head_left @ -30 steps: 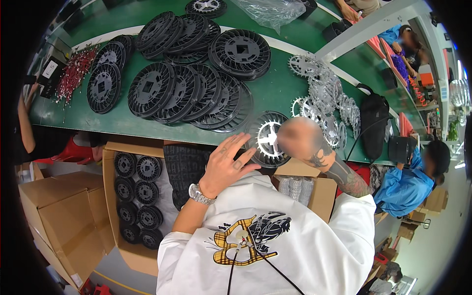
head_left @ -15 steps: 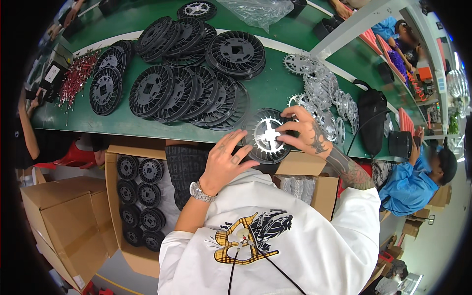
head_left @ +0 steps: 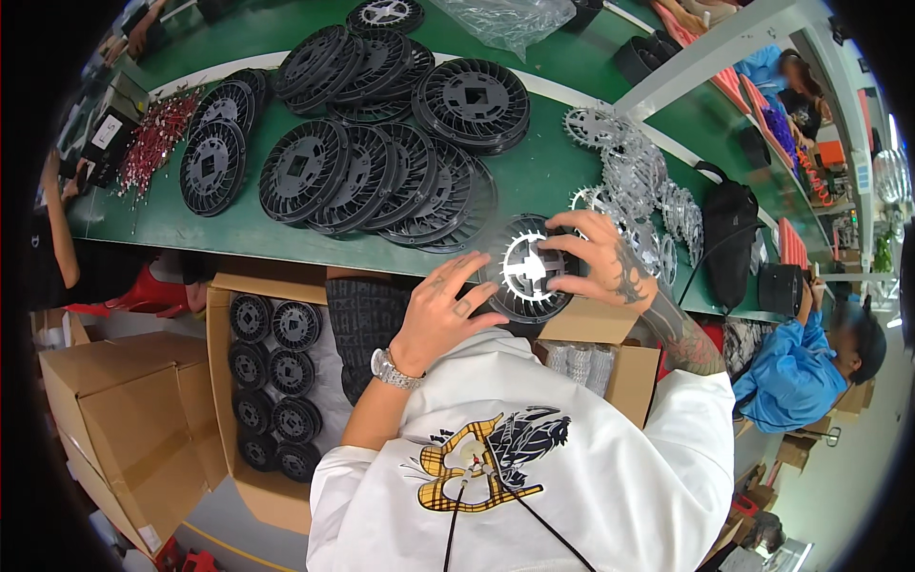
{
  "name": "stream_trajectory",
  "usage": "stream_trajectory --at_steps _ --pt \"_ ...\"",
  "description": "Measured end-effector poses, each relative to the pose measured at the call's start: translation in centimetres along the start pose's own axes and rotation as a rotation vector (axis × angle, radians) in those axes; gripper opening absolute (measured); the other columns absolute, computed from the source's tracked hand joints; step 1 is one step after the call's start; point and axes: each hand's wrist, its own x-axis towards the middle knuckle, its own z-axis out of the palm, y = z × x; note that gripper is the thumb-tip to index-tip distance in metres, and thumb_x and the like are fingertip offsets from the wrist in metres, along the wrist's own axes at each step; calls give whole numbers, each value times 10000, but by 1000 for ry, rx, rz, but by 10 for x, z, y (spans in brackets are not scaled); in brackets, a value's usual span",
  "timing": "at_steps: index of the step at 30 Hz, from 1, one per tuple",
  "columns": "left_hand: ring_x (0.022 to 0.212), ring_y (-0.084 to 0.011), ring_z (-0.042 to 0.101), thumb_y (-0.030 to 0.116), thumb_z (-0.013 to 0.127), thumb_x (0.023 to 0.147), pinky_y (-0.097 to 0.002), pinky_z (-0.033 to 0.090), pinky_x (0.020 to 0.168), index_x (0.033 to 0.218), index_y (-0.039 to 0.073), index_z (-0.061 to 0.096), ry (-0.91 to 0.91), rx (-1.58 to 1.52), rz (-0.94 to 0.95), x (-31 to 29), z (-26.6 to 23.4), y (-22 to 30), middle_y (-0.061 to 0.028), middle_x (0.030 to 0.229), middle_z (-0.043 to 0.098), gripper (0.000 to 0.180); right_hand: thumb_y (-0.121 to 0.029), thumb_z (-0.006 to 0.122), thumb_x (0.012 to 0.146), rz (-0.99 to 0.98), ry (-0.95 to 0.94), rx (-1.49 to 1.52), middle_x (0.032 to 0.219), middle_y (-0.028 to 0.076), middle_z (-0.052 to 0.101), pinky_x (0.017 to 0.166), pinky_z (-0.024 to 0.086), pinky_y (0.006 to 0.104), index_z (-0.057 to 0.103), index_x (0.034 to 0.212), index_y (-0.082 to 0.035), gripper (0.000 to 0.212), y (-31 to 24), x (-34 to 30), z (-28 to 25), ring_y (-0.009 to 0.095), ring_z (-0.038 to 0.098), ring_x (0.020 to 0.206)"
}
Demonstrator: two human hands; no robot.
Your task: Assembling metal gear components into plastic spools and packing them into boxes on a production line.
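Note:
At the near edge of the table lies a round black finned disc (head_left: pixel 503 297). On its middle sits a shiny silver toothed ring (head_left: pixel 523 271) with a pale, glaring centre. My right hand (head_left: pixel 602 265) reaches over the disc from the right, thumb and fingertips curled onto the right side of the ring. My left hand (head_left: pixel 443 310) rests at the disc's left rim, fingers and thumb stretched apart. Part of the ring and the disc's right side are hidden under my right fingers.
Several black finned discs (head_left: pixel 305 173) lie overlapping on the green table (head_left: pixel 200 234). Silver toothed rings (head_left: pixel 629 172) are heaped at right, beside a black bag (head_left: pixel 729 238). Red wires (head_left: pixel 157 148) lie left. Below stands a carton (head_left: pixel 221 381) of round black parts; co-workers are nearby.
The view has shifted slightly. The silver ring appears turned and a little farther right on the disc, with my right fingers still on it. My left hand stays beside the rim.

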Motion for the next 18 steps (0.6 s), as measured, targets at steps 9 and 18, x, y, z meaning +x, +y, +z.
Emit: stream_trajectory --at_steps 9,18 --pt "1153 -331 657 384 901 639 -445 558 953 1049 125 680 37 3 17 0 4 -3 -117 1304 637 533 -696 637 799 -25 -220 -324 1613 297 245 1219 115 613 259 1529 110 1151 -21 -10 28 436 192 1527" --pt "1153 -367 651 343 899 650 -459 573 946 1034 99 669 43 -1 53 0 3 -3 -130 1255 641 510 -579 860 610 -21 -248 -318 1653 219 185 1195 184 645 351 1532 -40 1183 -22 5 10 514 207 1488"
